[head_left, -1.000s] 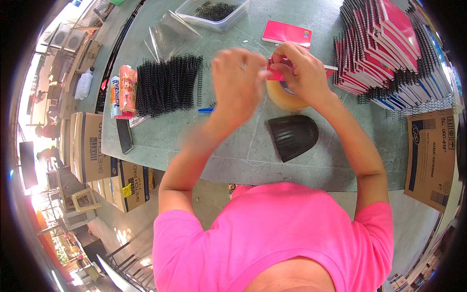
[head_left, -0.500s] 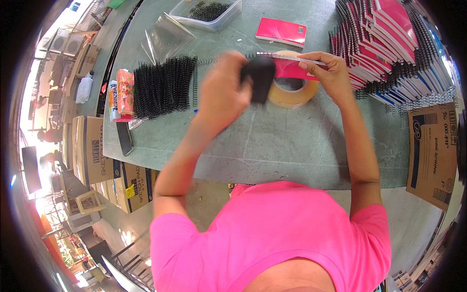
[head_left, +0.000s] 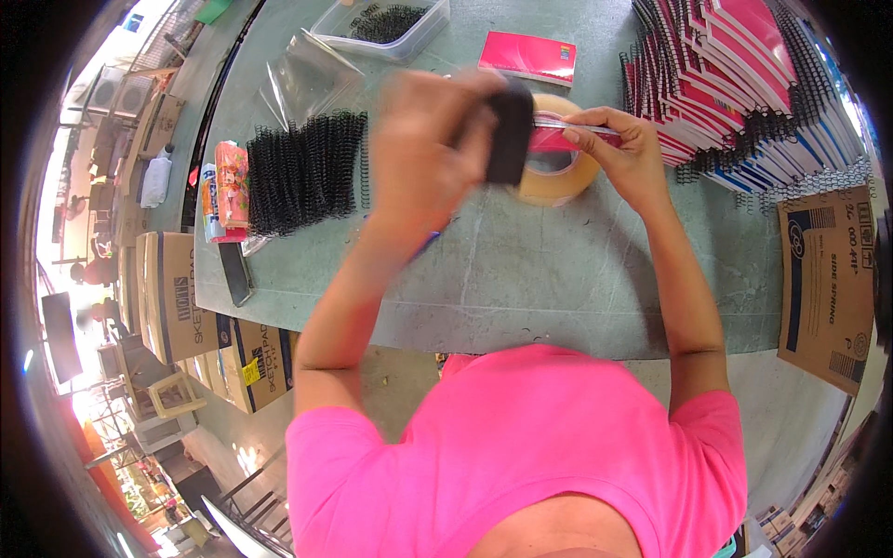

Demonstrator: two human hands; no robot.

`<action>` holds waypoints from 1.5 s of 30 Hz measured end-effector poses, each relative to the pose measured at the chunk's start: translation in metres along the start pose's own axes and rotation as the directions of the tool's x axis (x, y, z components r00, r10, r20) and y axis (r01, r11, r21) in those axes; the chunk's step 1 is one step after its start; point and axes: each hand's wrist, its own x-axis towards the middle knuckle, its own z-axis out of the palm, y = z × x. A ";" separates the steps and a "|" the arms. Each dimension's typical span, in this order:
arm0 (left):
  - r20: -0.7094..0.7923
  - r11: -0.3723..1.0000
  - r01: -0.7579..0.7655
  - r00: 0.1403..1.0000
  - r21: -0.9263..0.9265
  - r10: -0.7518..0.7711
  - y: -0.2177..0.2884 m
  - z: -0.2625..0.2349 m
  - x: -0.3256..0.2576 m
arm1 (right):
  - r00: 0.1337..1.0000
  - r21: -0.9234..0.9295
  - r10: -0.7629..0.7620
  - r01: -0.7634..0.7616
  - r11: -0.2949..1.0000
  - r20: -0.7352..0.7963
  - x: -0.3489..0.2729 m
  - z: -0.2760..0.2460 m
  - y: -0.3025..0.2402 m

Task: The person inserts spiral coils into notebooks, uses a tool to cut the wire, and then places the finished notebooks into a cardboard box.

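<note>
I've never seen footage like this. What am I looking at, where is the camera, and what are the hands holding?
This is a wide, rounded view from a camera worn on a person's head, looking down at their own arms and a green table. The left hand, blurred, holds a black object. The right hand grips a thin pink booklet above a roll of tape. On the table lie black wire coils, a clear tub, a pink notebook and stacked bound notebooks.

green worktable (head_left: pixel 521 279) | cardboard boxes (head_left: pixel 186 307) left | concrete floor (head_left: pixel 791 409) | daylight left
</note>
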 end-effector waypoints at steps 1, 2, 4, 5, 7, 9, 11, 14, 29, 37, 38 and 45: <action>0.160 1.000 -0.007 0.987 0.000 0.007 0.004 0.009 -0.008 | 1.000 0.011 -0.001 0.001 1.000 0.012 0.001 0.000 0.001; 0.315 1.000 -0.013 0.949 -0.002 0.013 0.008 0.014 -0.015 | 1.000 0.022 -0.001 0.001 1.000 0.024 0.002 -0.001 0.001; 0.148 0.999 -0.002 0.989 -0.047 0.009 0.009 0.011 -0.006 | 1.000 0.036 0.002 -0.003 0.999 0.020 0.000 -0.001 -0.002; -0.040 0.999 0.005 0.999 -0.047 -0.007 0.002 0.003 0.009 | 1.000 0.045 0.011 -0.011 0.999 0.017 -0.001 0.001 0.000; -0.122 0.999 0.027 0.992 -0.034 -0.031 0.002 0.003 0.015 | 1.000 0.034 0.021 -0.022 0.999 0.016 -0.001 0.003 0.000; 0.087 0.999 0.046 0.995 0.005 -0.047 0.010 0.018 0.002 | 1.000 0.092 0.002 0.000 0.996 -0.021 0.000 0.003 0.001; 0.191 0.996 0.066 0.980 -0.062 -0.053 0.009 0.013 0.005 | 0.994 0.214 -0.041 0.061 0.975 -0.097 0.001 0.003 0.006; -0.140 0.997 -0.022 0.990 -0.072 0.012 0.002 0.008 0.030 | 0.997 0.299 0.044 -0.023 0.954 -0.063 -0.003 -0.002 0.021; -0.289 0.996 -0.021 0.957 -0.092 -0.006 0.004 0.008 0.038 | 0.993 0.427 0.118 -0.105 0.898 -0.005 -0.013 0.015 0.028; 0.373 0.954 0.103 0.928 -0.283 0.010 0.037 0.042 -0.036 | 0.999 0.291 -0.022 0.013 0.957 0.028 -0.006 -0.001 0.026; 0.242 0.978 -0.019 0.968 -0.206 0.070 0.032 0.046 -0.037 | 0.999 0.318 -0.038 0.027 0.948 0.030 -0.006 0.000 0.026; 0.054 0.968 -0.250 0.967 -0.008 0.250 -0.009 0.051 0.014 | 0.999 0.304 -0.014 0.002 0.953 0.037 -0.011 0.002 0.021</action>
